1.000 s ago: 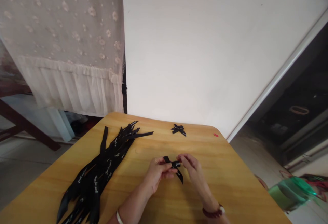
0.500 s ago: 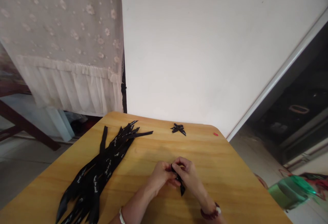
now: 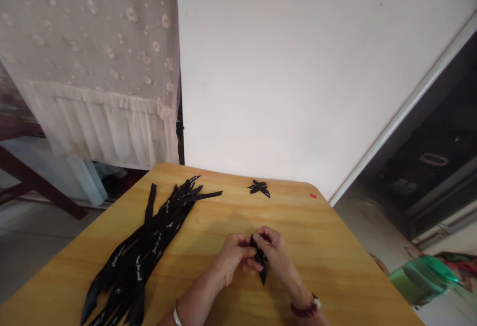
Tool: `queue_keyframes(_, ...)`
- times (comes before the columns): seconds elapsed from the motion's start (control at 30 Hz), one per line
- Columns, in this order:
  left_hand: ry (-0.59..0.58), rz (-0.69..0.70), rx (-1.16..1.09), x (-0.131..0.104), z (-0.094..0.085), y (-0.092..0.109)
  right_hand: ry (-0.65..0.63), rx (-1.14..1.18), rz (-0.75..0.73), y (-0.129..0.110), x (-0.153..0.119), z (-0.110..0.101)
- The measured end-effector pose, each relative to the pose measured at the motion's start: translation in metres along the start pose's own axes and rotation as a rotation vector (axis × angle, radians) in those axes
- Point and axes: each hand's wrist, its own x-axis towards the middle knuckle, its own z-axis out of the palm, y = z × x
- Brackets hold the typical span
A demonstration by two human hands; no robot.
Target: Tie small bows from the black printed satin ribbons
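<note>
Between my two hands is a black ribbon, pinched and partly hidden by the fingers. Its pointed end hangs down below them toward the table. My left hand is closed on the ribbon from the left, thumb and forefinger meeting at it. From the right, my right hand grips its upper part, where a folded edge shows. To the left lies a long pile of black ribbons with white script. Beyond my hands, a tied black ribbon bow rests near the table's far edge.
The wooden table meets a white panel at its far side. A small red piece lies near the far right corner. A lace curtain hangs at left; a green translucent container stands beyond the right edge.
My fingers have shifted slightly around the ribbon, and more of its black length shows between the hands. The pile and the tied bow have stayed in place.
</note>
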Motion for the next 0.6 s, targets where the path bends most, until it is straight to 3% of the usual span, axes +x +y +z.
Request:
queue_keyframes(0.13,-0.002,-0.023,0.005,0.0008,0.0000,0.0002,0.034,-0.038,0.004,-0.0034,-0.0012,-0.0014)
queue_keyframes(0.33,-0.039,-0.012,0.042,-0.0019,0.0009,0.0025,-0.065,-0.035,0.004,0.0012,-0.0001,-0.0005)
queue_keyframes(0.6,-0.052,-0.001,0.043,-0.0024,0.0023,0.0034,-0.045,-0.041,-0.030,0.0042,0.0020,0.0018)
